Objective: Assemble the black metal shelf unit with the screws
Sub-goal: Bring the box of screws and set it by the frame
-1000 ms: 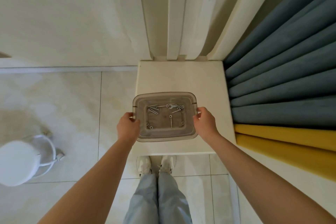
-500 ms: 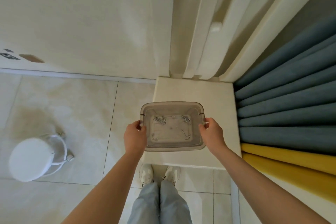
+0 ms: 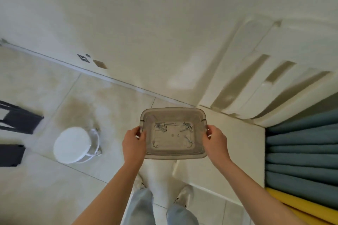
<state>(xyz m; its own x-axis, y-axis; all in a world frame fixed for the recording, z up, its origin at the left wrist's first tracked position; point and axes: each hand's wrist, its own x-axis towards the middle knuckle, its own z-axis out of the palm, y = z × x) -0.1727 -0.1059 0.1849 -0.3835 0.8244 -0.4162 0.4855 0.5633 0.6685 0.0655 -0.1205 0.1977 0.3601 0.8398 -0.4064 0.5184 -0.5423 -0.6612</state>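
Left edge cuts off the black shelf panels (image 3: 18,122); full shape not readable. The screws (image 3: 161,127) in the clear tray (image 3: 173,153) are too small and smeared to count. Fingers of left hand (image 3: 134,144) and right hand (image 3: 216,142) are hidden under the tray; only thumbs show. White slatted panels (image 3: 256,78) are motion-blurred. White stool (image 3: 73,144) legs are mostly hidden beneath the seat.

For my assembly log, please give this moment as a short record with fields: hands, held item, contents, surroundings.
held item: translucent plastic tray, held in the air
left hand: holds the tray's left rim
right hand: holds the tray's right rim
contents: loose screws, scattered; count unclear
surroundings: white stool and black shelf parts on floor, left; curtains, right
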